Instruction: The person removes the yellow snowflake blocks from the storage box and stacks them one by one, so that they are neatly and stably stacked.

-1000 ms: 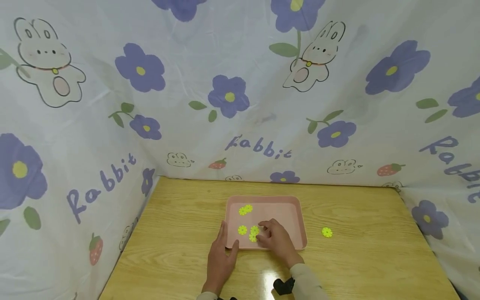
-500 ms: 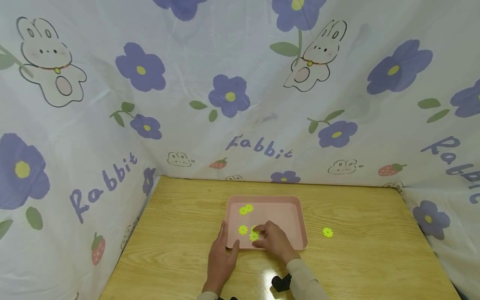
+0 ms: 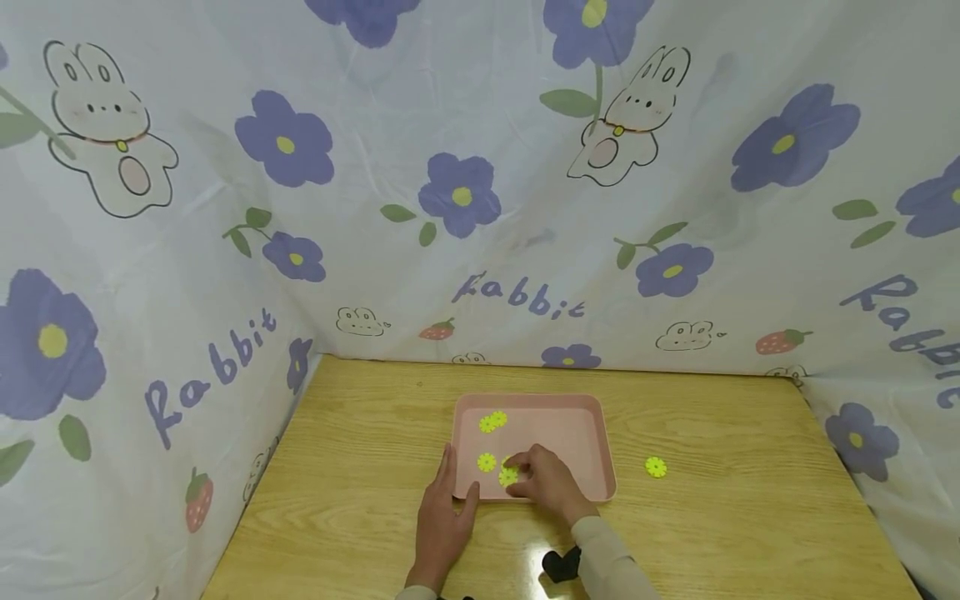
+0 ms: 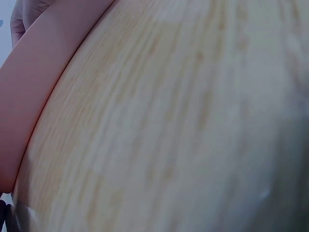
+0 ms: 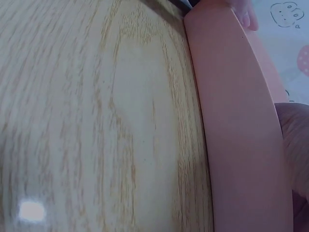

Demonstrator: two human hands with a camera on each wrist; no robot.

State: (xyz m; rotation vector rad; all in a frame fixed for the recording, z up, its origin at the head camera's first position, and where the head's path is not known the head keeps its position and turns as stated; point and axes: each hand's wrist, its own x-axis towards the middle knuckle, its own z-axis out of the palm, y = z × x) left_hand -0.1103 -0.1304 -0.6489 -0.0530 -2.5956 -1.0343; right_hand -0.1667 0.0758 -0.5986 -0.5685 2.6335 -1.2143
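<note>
A pink tray (image 3: 562,425) lies on the table with several bright yellow flower-shaped discs in it. My left hand (image 3: 444,512) rests at the tray's front left corner, fingers along the left side and thumb at the front rim. My right hand (image 3: 553,485) reaches over the front rim into the tray. Its bent index finger covers part of one disc, and its thumb lies just below an overlapping disc (image 3: 507,477); I cannot tell whether it pinches them. To their left is a single disc (image 3: 486,462), and behind it two overlapping discs (image 3: 492,422).
Another yellow disc (image 3: 656,467) lies on the wooden table (image 3: 735,500), right of the tray. A black wrist device (image 3: 561,565) shows beside the right sleeve (image 3: 611,558). A white patterned cloth (image 3: 390,258) hangs behind and at both sides.
My right hand has shifted slightly left, and its index finger now covers part of the upper disc of the front pair. The left hand and tray have stayed in place.
</note>
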